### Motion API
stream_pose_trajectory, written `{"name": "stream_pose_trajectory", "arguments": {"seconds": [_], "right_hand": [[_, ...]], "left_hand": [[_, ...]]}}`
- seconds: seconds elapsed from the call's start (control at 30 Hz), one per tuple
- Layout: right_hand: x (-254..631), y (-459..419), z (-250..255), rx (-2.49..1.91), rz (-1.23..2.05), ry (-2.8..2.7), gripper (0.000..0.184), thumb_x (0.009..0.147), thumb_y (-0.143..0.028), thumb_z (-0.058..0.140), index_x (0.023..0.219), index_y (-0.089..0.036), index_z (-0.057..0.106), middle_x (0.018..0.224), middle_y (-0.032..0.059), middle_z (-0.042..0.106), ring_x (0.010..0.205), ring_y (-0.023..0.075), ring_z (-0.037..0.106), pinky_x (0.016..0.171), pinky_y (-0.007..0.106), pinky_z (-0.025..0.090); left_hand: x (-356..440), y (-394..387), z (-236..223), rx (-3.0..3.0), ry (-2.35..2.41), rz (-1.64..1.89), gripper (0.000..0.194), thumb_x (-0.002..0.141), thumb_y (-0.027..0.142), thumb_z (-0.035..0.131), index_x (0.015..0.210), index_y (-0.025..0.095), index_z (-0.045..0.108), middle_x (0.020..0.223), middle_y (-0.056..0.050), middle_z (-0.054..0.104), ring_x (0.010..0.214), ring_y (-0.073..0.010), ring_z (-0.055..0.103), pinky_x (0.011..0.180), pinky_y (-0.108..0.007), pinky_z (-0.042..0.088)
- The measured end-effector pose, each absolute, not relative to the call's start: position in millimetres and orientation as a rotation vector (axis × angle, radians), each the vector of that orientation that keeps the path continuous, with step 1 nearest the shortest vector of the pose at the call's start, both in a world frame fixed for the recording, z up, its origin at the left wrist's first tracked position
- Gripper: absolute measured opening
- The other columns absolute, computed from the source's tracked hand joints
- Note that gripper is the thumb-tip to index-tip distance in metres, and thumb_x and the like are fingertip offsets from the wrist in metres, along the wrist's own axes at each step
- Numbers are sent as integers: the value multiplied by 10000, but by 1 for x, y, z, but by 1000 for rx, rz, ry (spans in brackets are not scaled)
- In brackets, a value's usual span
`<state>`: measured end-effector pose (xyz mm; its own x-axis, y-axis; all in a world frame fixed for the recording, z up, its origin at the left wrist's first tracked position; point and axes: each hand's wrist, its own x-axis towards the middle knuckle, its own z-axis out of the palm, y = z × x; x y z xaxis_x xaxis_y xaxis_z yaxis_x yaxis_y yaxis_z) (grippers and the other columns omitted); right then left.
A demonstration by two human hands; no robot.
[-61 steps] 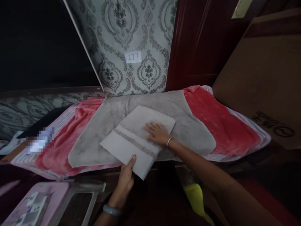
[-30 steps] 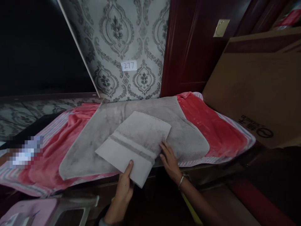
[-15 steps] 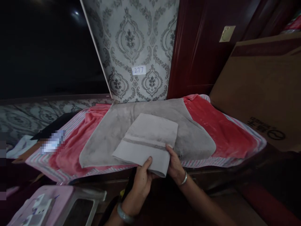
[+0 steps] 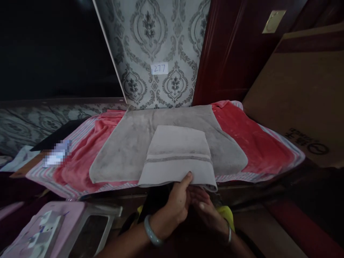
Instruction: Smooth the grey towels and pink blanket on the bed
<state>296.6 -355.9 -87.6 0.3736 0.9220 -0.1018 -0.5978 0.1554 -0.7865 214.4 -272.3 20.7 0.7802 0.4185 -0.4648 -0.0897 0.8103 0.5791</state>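
A folded light grey towel (image 4: 178, 143), with a white and darker grey stripe across it, is held up by its near edge. My left hand (image 4: 177, 202) is closed on that edge, thumb on top and fingers hidden beneath. Close beside it, my right hand (image 4: 206, 208) has its fingers stretched out just under the towel's near edge; whether they touch the towel I cannot tell. Below the towel a larger grey cloth (image 4: 115, 150) lies spread flat over a red blanket (image 4: 258, 147).
A striped cover edge (image 4: 291, 157) shows under the blanket. At right leans a large cardboard box (image 4: 303, 96); at left stands a dark screen (image 4: 53, 50). A power strip (image 4: 45, 229) lies on a pink surface (image 4: 68, 211) at lower left. Patterned wallpaper (image 4: 149, 46) is behind.
The towel has turned so its near edge faces me more squarely. My right hand has let go of its right side and moved down beside my left hand, which shifted right along the edge.
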Motion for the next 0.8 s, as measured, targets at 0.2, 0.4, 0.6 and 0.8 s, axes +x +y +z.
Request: {"name": "stream_pose_trajectory", "arguments": {"seconds": [0.2,0.4,0.6,0.8], "right_hand": [[306,-354,-94,-888,1201,-567,515,605,-783,716,835,-324,682,1068,86,712,1143,352,623,1051,570,451],[308,-358,-94,-831,1278,-512,383,740,-624,607,646,-255,637,661,62,635,693,251,629,767,446,553],[301,-354,-75,-800,1410,-559,374,733,-587,689,732,-215,726,721,72,700,834,314,703,963,534,518],[256,-326,-48,-753,1096,-334,486,761,-631,775,1025,-223,762,1065,88,753,1146,300,646,1132,515,433]], "left_hand": [[223,-271,26,685,587,211,545,793,646,671,706,109,709,599,-139,688,761,-278,719,770,-340,543],[212,-273,5,865,571,173,681,827,736,563,435,183,500,428,-37,474,469,-122,485,576,-270,408],[175,-265,24,1024,445,-120,608,842,714,552,719,139,705,473,-32,551,396,-140,524,408,-233,293],[145,-218,73,1206,404,76,420,833,544,700,947,143,749,582,-59,657,503,-173,641,462,-224,414]]}}
